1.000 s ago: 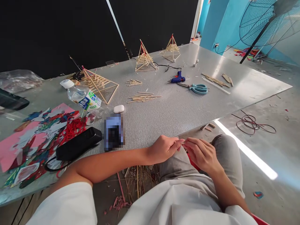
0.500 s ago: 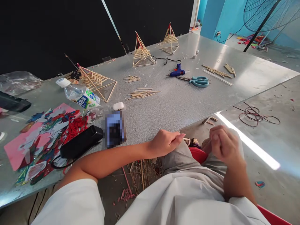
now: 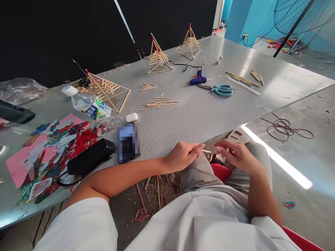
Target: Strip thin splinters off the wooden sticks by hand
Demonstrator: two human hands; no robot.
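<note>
I'm pinching a short wooden stick in my left hand at the table edge, just above my knee. My right hand is hovering just beside its tip, fingers loosely spread, holding nothing.

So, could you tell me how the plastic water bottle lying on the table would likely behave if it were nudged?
The water bottle lies on its side, so it would probably roll. It looks mostly empty, so likely light. Its thin clear wall may dent.
</note>
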